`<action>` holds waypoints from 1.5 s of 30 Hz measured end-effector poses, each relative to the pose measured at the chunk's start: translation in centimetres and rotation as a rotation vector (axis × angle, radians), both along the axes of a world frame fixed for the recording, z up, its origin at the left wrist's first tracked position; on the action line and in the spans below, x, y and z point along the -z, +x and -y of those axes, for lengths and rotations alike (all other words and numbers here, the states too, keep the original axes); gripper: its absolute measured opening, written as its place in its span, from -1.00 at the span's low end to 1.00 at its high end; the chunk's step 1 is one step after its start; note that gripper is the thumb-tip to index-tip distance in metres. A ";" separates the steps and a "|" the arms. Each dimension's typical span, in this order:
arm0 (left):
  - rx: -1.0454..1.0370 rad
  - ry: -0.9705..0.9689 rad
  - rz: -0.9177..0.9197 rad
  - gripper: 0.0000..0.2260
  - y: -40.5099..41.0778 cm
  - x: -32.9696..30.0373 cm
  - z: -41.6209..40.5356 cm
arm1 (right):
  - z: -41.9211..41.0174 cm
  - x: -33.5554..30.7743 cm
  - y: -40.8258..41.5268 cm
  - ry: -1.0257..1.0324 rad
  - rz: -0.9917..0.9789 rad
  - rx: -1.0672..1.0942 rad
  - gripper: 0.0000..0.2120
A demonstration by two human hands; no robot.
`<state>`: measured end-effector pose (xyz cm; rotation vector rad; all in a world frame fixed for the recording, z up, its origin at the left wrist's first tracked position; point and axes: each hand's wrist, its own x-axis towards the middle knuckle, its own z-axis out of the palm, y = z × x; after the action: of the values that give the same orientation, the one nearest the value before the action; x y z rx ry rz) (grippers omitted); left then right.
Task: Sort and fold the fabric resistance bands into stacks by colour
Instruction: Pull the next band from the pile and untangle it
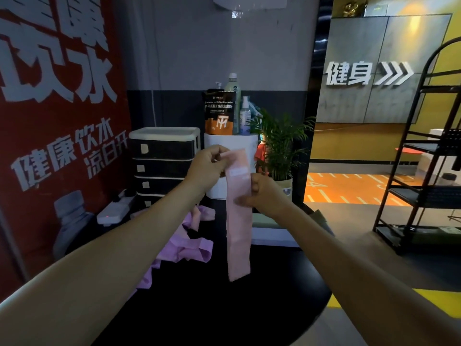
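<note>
A long pink fabric band [238, 236] hangs straight down above the black round table [249, 308]. My left hand [208, 168] pinches its top end at chest height. My right hand [264, 193] grips the band's right edge a little lower, fingers curled round it. On the table to the left lies a loose pile of purple bands [187, 245], partly hidden behind my left forearm. A pinkish band end [195, 217] shows among them.
A black drawer unit [162, 158] stands at the back of the table beside a white container [232, 156] carrying a pouch and bottles. A potted plant [282, 146] is right of it. A white power strip [114, 208] and water jug [71, 221] sit left. A metal rack [424, 171] stands right.
</note>
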<state>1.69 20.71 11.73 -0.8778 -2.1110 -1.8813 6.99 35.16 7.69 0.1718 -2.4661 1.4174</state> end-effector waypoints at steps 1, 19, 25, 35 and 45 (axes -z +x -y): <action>-0.018 0.049 0.030 -0.87 -0.2 -0.4 -0.1 | -0.2 0.7 -0.1 0.039 0.037 0.007 -0.74; -0.423 0.262 0.411 -0.88 -2.4 10.1 4.1 | -9.0 9.2 2.0 0.073 0.424 0.291 -0.77; -0.436 0.128 0.453 -0.90 -0.6 15.8 2.3 | -11.1 12.8 4.8 -0.313 0.386 0.522 -0.80; -0.534 -0.352 0.333 -0.92 2.4 21.3 1.1 | -12.6 16.7 6.4 -0.022 0.229 0.869 -0.80; -0.543 -0.457 0.162 -0.85 2.9 22.2 1.2 | -11.9 18.2 6.5 0.132 0.139 0.843 -0.94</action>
<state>4.54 19.52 -10.49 -0.1660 -2.5868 -1.2557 13.52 47.02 -10.52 -0.8609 -2.2700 0.9064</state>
